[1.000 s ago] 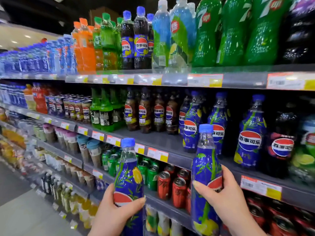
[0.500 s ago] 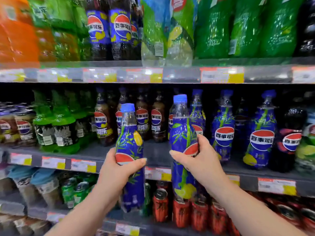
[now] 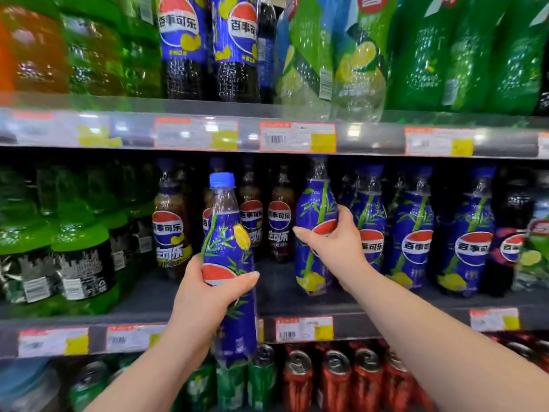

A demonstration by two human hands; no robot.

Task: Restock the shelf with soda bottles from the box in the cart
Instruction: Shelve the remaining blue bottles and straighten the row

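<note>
My left hand [image 3: 205, 295] grips a blue-wrapped soda bottle [image 3: 228, 251] with a blue cap, upright in front of the middle shelf's edge [image 3: 386, 322]. My right hand [image 3: 335, 242] grips a second matching soda bottle [image 3: 315, 209] by its middle, upright over the middle shelf, just left of a row of the same blue bottles [image 3: 416, 233]. Its base sits at or just above the shelf surface; I cannot tell whether it touches. Its cap reaches up under the upper shelf rail [image 3: 297, 138]. The box and cart are out of view.
Dark cola bottles [image 3: 279, 224] stand behind the gap between my hands, green bottles [image 3: 80, 248] at left. Large bottles [image 3: 356, 55] fill the top shelf. Red cans [image 3: 335, 379] and green cans [image 3: 261, 376] sit on the lower shelf. Bare shelf [image 3: 276, 289] shows between my hands.
Both hands rose and moved toward the shelf. The right-hand bottle has gone from in front of the shelf edge into the middle shelf beside the matching row. The view moved closer.
</note>
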